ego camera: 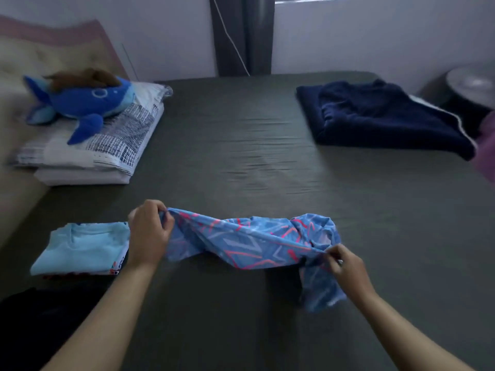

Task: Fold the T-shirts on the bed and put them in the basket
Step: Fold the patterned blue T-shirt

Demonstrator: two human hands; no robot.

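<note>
I see a bed with a dark grey-green fitted sheet (241, 156), pale walls and a dark curtain (242, 36) behind it. A crumpled blue T-shirt with pink and white line pattern (249, 242) lies bunched on the near part of the bed, stretched between my hands: left hand (150, 231) grips its left end, right hand (345, 266) pinches its right end, some cloth hanging below. Just left of my left hand sits a folded light blue T-shirt (83, 247) on a small stack. Far left, a blue plush whale (85, 100) on white printed folded bedding (107, 145); far right, a folded navy blanket (380, 116). Frame slightly blurred.
</note>
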